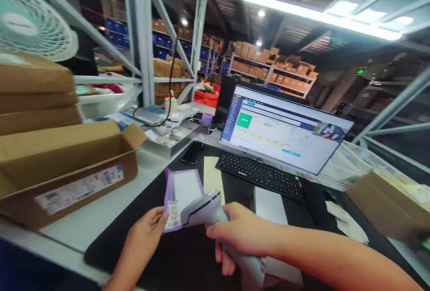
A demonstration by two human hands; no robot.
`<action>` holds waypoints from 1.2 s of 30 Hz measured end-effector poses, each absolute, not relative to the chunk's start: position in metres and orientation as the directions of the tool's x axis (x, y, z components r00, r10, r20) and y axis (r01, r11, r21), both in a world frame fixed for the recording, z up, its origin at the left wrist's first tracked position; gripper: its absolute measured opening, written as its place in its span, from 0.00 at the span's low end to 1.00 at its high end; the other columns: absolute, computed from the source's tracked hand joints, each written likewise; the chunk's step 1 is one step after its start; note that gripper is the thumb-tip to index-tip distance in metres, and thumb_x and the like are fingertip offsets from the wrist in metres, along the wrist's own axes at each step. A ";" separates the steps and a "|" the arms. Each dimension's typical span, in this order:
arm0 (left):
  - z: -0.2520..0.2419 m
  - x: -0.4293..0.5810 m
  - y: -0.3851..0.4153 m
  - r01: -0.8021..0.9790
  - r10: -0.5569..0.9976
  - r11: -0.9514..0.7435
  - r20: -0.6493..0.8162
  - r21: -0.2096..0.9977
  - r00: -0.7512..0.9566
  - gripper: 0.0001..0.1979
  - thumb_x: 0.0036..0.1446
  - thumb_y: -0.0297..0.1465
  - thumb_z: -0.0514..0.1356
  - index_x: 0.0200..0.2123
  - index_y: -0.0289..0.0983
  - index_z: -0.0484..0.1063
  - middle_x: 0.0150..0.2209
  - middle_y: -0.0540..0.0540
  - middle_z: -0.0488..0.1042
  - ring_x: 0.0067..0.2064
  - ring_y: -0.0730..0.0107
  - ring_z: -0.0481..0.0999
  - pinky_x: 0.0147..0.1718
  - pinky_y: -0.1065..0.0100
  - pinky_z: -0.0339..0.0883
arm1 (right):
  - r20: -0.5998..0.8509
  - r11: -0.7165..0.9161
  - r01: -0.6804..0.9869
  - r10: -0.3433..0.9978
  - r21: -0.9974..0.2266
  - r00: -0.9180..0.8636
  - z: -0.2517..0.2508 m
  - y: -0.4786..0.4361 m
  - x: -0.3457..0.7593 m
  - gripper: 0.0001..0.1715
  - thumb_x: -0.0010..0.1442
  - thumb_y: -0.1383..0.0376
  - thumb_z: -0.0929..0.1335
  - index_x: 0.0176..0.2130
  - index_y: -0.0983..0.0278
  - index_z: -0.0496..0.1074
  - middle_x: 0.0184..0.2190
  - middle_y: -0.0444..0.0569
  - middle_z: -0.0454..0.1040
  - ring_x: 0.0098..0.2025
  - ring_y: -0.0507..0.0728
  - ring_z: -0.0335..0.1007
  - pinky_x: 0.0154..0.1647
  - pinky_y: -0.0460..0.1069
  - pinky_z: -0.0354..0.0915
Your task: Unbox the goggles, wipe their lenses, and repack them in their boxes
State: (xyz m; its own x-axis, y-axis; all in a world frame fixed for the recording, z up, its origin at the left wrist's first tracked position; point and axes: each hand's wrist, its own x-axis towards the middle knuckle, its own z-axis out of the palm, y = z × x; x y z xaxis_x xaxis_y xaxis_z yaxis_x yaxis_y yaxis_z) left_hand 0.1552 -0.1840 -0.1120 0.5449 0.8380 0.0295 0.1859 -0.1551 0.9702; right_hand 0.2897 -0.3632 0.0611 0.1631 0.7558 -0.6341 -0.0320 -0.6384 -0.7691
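My right hand is wrapped round the handle of a grey barcode scanner, its head turned to the left. Between the fingers and thumb of my left hand is the lower left edge of a purple-edged plastic packet. A white barcode label shows on the packet's lower corner, close to the scanner's nose. Under and behind the packet lies a yellow paper sheet. A flat white box rests beyond my right hand, partly covered by it.
A monitor stands at the back behind a black keyboard. A phone lies on the black mat. An open cardboard box stands left, another carton right. Metal frame posts rise behind.
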 end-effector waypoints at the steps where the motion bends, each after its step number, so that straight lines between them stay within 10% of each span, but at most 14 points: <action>1: -0.113 0.156 -0.185 0.225 0.856 -0.178 0.038 0.958 0.516 0.24 0.48 0.52 0.59 0.37 0.39 0.75 0.34 0.42 0.83 0.38 0.51 0.83 0.39 0.61 0.76 | -0.626 -0.627 -0.052 0.762 -0.777 0.164 0.059 -0.363 0.291 0.03 0.60 0.71 0.62 0.35 0.63 0.61 0.13 0.41 0.69 0.12 0.51 0.66 0.15 0.42 0.63; 6: -0.113 0.159 -0.210 0.277 0.888 -0.279 0.137 0.920 0.440 0.34 0.57 0.48 0.55 0.62 0.39 0.64 0.37 0.44 0.84 0.39 0.53 0.84 0.38 0.61 0.76 | -0.600 -0.590 -0.112 0.783 -0.800 0.163 0.048 -0.367 0.293 0.07 0.59 0.64 0.67 0.34 0.64 0.63 0.13 0.41 0.69 0.13 0.52 0.67 0.16 0.43 0.65; 12: -0.115 0.167 -0.230 0.126 0.870 -0.233 0.149 0.964 0.469 0.21 0.55 0.43 0.58 0.46 0.38 0.79 0.49 0.41 0.81 0.52 0.51 0.80 0.56 0.54 0.70 | -0.613 -0.621 -0.041 0.757 -0.782 0.229 0.043 -0.379 0.303 0.18 0.47 0.68 0.67 0.40 0.65 0.64 0.16 0.39 0.71 0.15 0.51 0.68 0.15 0.42 0.64; 24: -0.122 0.177 -0.249 -0.042 0.810 0.079 -0.040 0.996 0.586 0.40 0.39 0.36 0.71 0.58 0.29 0.69 0.52 0.34 0.78 0.52 0.48 0.80 0.48 0.54 0.79 | -0.690 -0.712 -0.022 0.673 -0.702 0.266 0.045 -0.381 0.308 0.15 0.46 0.66 0.64 0.38 0.64 0.63 0.16 0.42 0.71 0.14 0.52 0.67 0.15 0.43 0.63; 36: -0.141 0.180 -0.246 -0.073 0.813 0.152 -0.083 0.986 0.577 0.38 0.38 0.34 0.72 0.56 0.32 0.73 0.53 0.35 0.78 0.52 0.46 0.79 0.49 0.53 0.78 | -0.698 -0.717 -0.004 0.678 -0.697 0.230 0.032 -0.388 0.308 0.09 0.43 0.65 0.63 0.29 0.61 0.61 0.14 0.40 0.69 0.14 0.51 0.66 0.12 0.43 0.63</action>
